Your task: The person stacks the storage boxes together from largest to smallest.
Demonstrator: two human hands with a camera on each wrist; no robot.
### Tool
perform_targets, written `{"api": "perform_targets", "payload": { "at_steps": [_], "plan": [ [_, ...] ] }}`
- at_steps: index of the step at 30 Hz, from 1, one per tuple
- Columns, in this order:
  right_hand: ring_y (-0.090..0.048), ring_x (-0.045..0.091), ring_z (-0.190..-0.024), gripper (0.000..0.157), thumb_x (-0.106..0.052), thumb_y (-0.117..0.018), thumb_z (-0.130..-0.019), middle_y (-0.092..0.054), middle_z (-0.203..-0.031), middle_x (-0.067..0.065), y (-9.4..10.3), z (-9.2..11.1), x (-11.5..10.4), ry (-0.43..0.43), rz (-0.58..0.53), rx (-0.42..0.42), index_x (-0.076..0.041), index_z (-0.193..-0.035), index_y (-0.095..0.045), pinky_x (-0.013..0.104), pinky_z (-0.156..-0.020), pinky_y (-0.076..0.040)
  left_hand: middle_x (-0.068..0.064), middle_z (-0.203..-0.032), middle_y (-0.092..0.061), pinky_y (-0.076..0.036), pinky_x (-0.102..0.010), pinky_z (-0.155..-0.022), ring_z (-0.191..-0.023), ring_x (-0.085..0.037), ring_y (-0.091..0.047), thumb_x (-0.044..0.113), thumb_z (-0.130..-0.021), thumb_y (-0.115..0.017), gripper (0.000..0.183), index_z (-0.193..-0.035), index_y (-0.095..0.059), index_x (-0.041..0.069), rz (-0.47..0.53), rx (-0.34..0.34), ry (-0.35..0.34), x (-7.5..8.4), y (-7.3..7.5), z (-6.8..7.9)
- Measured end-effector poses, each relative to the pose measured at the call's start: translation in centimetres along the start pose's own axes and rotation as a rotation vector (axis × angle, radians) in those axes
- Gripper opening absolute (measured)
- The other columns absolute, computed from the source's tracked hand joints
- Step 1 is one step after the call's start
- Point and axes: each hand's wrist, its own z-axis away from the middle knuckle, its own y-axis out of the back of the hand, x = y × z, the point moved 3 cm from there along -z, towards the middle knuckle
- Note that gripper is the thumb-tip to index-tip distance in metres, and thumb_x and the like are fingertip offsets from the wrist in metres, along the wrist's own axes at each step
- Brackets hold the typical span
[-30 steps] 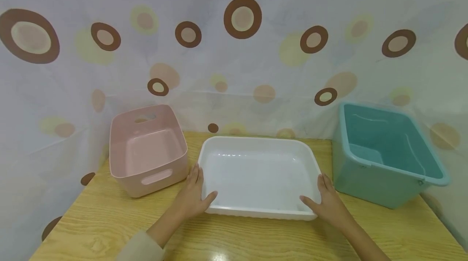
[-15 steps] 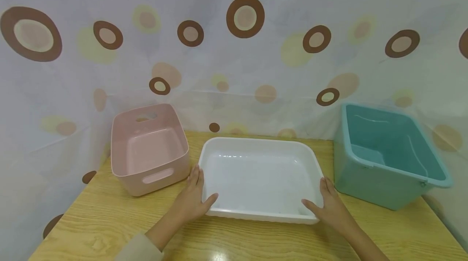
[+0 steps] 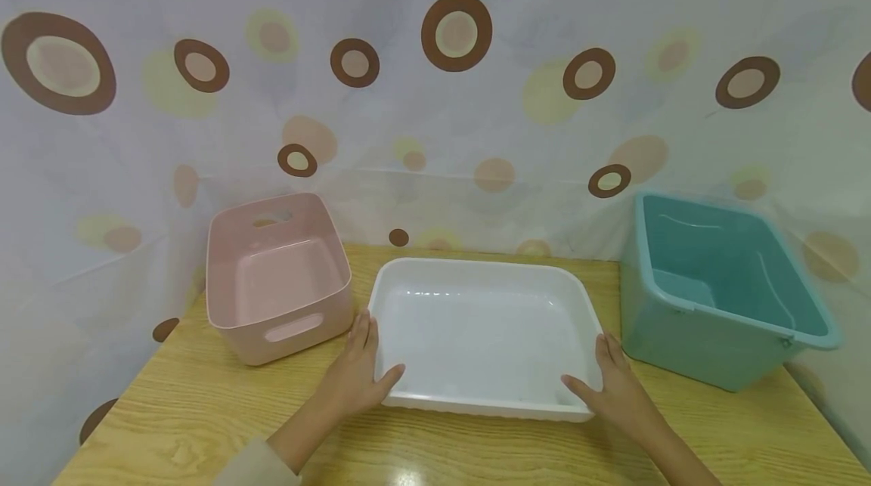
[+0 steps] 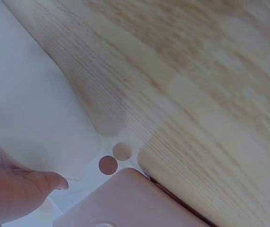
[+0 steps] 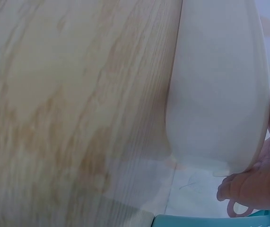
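Note:
A white rectangular tray with rounded corners sits on the table between both hands, nothing inside it. My left hand holds its left side near the front corner, thumb over the rim and fingers along the outer wall. On the opposite side my right hand grips the tray in the same way, thumb pointing inward. In the left wrist view the left hand shows at the rim of the tray. The right wrist view has the right hand against the tray's rounded end.
A pink basket with handle slots stands left of the tray, close to the left hand. On the right is a deep teal bin. The wooden table meets a dotted curtain at the back.
The tray has slid slightly toward me, its right front corner most, with both hands still on it. The pink basket and teal bin have stayed in place.

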Motion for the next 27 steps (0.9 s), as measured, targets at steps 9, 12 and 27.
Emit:
{"api": "perform_targets", "payload": {
  "at_steps": [9, 12, 27],
  "plan": [
    [-0.016, 0.057, -0.127, 0.100, -0.050, -0.056, -0.085, -0.005, -0.144, 0.038, -0.12, 0.24, -0.14, -0.027, 0.020, -0.025, 0.020, -0.136, -0.007, 0.065, -0.098, -0.028, -0.027, -0.148, -0.012, -0.025, -0.050, -0.109, -0.138, -0.040, -0.014, 0.043, -0.087, -0.052, 0.081, -0.137, -0.023, -0.014, 0.008, 0.016, 0.005, 0.03, 0.04, 0.44],
    [-0.016, 0.057, -0.127, 0.099, -0.049, -0.056, -0.084, -0.005, -0.144, 0.038, -0.14, 0.33, -0.14, -0.025, 0.014, -0.019, 0.020, -0.136, -0.008, 0.065, -0.097, -0.028, -0.027, -0.148, -0.013, -0.026, -0.050, -0.109, -0.138, -0.040, -0.014, 0.042, -0.086, -0.053, 0.081, -0.137, -0.023, -0.014, 0.009, 0.027, 0.003, 0.00, 0.01, 0.53],
    [-0.014, 0.056, -0.129, 0.100, -0.050, -0.057, -0.084, -0.004, -0.144, 0.038, -0.22, 0.55, -0.10, -0.056, 0.031, -0.045, 0.020, -0.136, -0.007, 0.065, -0.099, -0.027, -0.027, -0.149, -0.012, -0.023, -0.050, -0.110, -0.138, -0.040, -0.014, 0.042, -0.086, -0.053, 0.082, -0.138, -0.022, -0.013, 0.005, 0.020, -0.004, 0.02, -0.03, 0.65]
  ]
}}
